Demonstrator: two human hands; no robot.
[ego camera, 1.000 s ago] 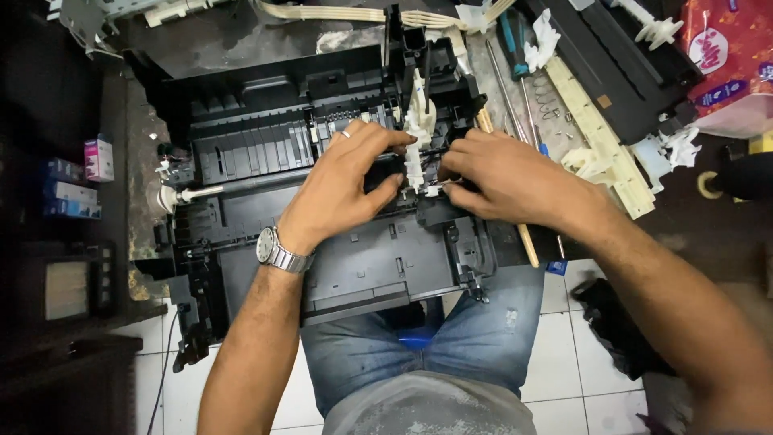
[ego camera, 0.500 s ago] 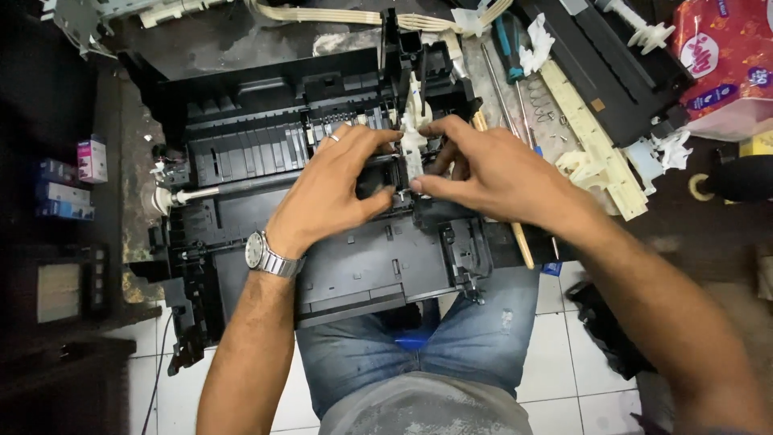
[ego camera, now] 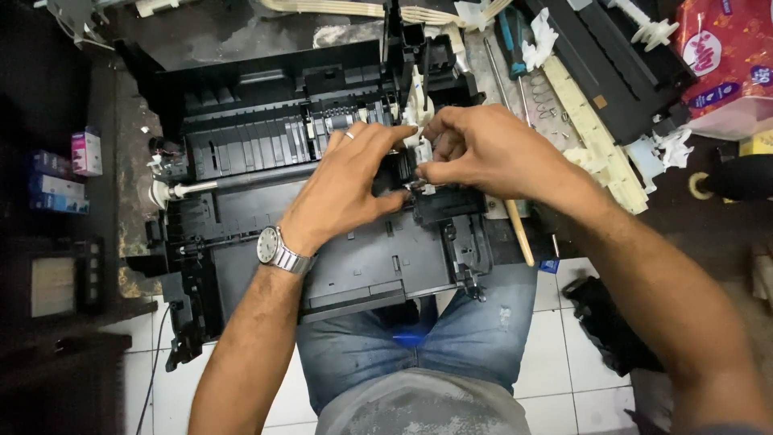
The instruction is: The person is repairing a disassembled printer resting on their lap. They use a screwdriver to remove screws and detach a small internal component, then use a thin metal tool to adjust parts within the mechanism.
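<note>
While both hands pinch the small white gear piece (ego camera: 420,149) at the printer chassis's (ego camera: 241,145) three o'clock side, left hand (ego camera: 346,189) should brace, right hand (ego camera: 483,153) ease gently.

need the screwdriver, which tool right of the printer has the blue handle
The screwdriver at the top, beside the metal rod; the tool nearer the lap has a wooden handle.
</note>
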